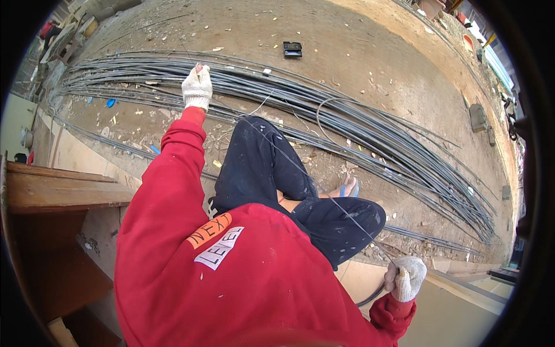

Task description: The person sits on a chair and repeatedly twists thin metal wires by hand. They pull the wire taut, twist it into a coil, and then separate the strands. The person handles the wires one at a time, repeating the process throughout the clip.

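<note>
A thin dark wire [350, 218] runs slantwise over my lap, from my right hand up toward my left. My right hand [406, 278], in a white knitted glove, is closed around its lower end at the lower right. Stretched out at the upper left, my left hand [197, 88] wears a matching glove. Its fingers are pinched together over the bundle of long grey rods [277, 95], and the wire seems to lead into them, though the far end is too fine to follow. Beside my right forearm, a dark curved strand [372, 296] bends down.
My bent knees in dark trousers [260, 156] sit close to the rods. On the dirt ground beyond lies a small black tray-like object [292, 49]. A wooden shelf unit [63, 188] stands at my left. A grey block [478, 117] lies at the far right, and blue scraps [110, 103] at the left.
</note>
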The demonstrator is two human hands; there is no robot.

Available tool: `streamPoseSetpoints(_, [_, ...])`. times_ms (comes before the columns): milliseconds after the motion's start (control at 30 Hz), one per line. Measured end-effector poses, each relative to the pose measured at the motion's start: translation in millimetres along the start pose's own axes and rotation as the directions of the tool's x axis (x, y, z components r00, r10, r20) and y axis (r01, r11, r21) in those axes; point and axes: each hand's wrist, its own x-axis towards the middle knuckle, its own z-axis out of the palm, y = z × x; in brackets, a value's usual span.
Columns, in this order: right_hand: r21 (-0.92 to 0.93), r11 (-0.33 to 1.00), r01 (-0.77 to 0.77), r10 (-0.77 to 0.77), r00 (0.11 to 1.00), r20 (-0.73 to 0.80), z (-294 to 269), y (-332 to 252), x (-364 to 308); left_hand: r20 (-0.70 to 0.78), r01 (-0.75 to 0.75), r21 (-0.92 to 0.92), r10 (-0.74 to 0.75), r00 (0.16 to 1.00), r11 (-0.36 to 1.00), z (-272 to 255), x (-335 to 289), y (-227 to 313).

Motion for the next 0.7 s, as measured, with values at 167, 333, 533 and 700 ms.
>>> streamPoseSetpoints(167, [-0.911,0.410,-0.034,0.019,0.999,-0.029,-60.9,72.4,1.2,0.163,0.092,0.237,-0.133,0.978,0.967,7.4,-82.6,-18.3])
streamPoseSetpoints(333, [-0.983,0.090,-0.163,0.410,0.905,-0.112,-90.1,153.7,19.3,0.260,0.090,0.220,-0.147,0.954,0.971,20.0,-135.1,2.0])
streamPoseSetpoints(533, [-0.965,-0.261,-0.011,-0.263,0.963,0.060,-42.7,81.9,56.7,0.129,0.130,0.283,-0.172,0.977,0.950,4.4,-136.6,10.3])
streamPoseSetpoints(700, [-0.970,0.087,0.226,-0.336,0.924,0.185,85.7,138.6,94.7,0.183,0.231,0.284,-0.289,0.940,0.931,7.1,-140.1,13.7])
